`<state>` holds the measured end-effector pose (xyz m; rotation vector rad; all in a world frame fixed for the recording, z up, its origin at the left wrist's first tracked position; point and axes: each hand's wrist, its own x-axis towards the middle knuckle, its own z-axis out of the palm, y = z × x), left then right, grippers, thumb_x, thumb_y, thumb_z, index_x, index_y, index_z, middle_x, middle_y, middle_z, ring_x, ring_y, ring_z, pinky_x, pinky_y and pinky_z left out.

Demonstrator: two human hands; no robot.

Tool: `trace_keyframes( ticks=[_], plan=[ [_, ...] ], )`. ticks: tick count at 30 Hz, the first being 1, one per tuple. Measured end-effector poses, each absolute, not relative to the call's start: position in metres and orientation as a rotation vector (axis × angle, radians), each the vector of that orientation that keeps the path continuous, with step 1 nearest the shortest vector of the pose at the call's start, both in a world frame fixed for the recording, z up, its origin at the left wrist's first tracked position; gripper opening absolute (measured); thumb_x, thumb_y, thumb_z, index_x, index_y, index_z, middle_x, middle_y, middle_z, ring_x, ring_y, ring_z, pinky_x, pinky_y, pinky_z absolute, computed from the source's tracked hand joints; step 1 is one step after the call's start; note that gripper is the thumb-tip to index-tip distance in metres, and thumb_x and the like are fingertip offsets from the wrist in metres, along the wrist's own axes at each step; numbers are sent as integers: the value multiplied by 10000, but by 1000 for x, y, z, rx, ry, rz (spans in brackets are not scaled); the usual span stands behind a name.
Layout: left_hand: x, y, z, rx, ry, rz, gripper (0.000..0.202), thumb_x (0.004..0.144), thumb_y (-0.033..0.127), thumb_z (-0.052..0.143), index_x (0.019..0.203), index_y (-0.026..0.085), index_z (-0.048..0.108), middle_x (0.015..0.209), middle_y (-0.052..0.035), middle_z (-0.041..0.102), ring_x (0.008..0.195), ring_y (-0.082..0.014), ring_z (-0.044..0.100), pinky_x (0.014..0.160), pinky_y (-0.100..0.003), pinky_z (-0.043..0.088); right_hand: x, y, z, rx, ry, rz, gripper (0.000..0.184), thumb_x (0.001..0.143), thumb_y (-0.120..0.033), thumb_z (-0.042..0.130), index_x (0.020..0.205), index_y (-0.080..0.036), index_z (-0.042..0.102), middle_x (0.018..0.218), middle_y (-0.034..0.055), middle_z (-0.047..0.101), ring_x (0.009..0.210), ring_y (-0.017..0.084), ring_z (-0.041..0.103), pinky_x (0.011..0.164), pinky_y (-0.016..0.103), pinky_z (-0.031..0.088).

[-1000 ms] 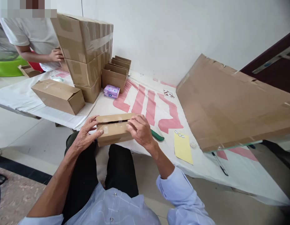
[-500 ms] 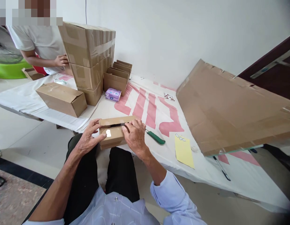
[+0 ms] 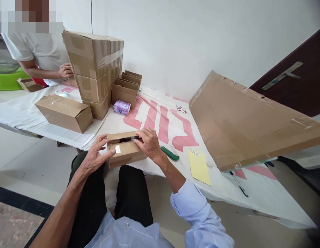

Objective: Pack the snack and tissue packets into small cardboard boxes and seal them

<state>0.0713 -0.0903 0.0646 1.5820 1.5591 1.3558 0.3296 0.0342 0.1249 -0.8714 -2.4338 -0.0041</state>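
Note:
A small cardboard box (image 3: pixel 127 156) lies at the table's front edge, above my knees. Along its top a dark gap shows between the flaps, and a white sticker (image 3: pixel 118 148) is near its left end. My left hand (image 3: pixel 98 153) grips that left end, thumb on top and fingers along the far side. At the gap's right end my right hand (image 3: pixel 150 143) is closed on the flap, beside a shiny bit of clear tape (image 3: pixel 133 137). Its fingertips are partly hidden. Just right of this hand lies a knife with a green handle (image 3: pixel 170 153); its blade is mostly covered from view.
Taped boxes (image 3: pixel 92 65) are stacked high at the left, beside a lone carton (image 3: pixel 63 112). Open cartons (image 3: pixel 123 91) and a purple tissue pack (image 3: pixel 122 107) stand nearby. Yellow paper (image 3: pixel 199 167), a pen (image 3: pixel 239 184) and a large cardboard sheet (image 3: pixel 253 127) occupy the right. A co-worker's hand (image 3: pixel 65 70) is behind the stack.
The whole view has shifted slightly. My right hand has moved a little along the gap and tilted the box slightly; both hands stay on it.

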Motion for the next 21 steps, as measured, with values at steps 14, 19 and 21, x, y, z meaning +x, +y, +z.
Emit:
trace_keyframes(
  ticks=[14, 19, 21],
  plan=[
    [80, -93, 74, 1906, 1581, 1458, 208, 1020, 420, 666, 1028, 228, 747, 1532, -129, 700, 1442, -319, 651, 1288, -511, 477, 325, 64, 131, -660, -2046, 953, 317, 1019, -482, 737, 857, -215, 790, 807, 30, 733, 769, 182, 684, 759, 325, 574],
    [76, -94, 75, 1899, 1586, 1432, 228, 1027, 430, 659, 1017, 215, 736, 1540, -128, 692, 1427, -318, 663, 1267, -505, 497, 324, 71, 141, -815, -1727, 1273, 404, 841, -595, 872, 833, -199, 792, 756, 14, 729, 698, 152, 654, 715, 300, 591],
    [74, -97, 76, 1889, 1569, 1423, 240, 1017, 451, 687, 1016, 218, 742, 1535, -111, 696, 1414, -322, 674, 1263, -507, 506, 328, 63, 140, -824, -1616, 1281, 417, 825, -608, 877, 814, -202, 781, 740, 10, 721, 691, 145, 649, 722, 297, 597]
  ],
)
